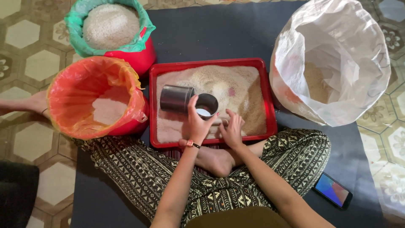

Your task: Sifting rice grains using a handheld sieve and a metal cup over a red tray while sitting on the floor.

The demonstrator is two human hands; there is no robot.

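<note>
Left hand (198, 122) clasps metal cup (185, 100) at its rim, tipped over red tray (270, 101) of rice | right hand (233, 130) open, palm in grain | cup likely stiff, smooth, light; grip its rim or wall.

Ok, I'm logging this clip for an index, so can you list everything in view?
Tray: one, red, centre of the mat, filled with pale grain.
Metal cup: one, steel, tipped on its side over the tray.
Upper bucket: one, red with green liner, top left, full of grain.
Lower bucket: one, red with orange liner, left, part full.
Sack: one, white, right, open, grain inside.
Phone: one, dark, lower right on the mat.
Mat: one, dark.
Left hand: holds the cup's rim.
Right hand: rests in the grain.
</note>
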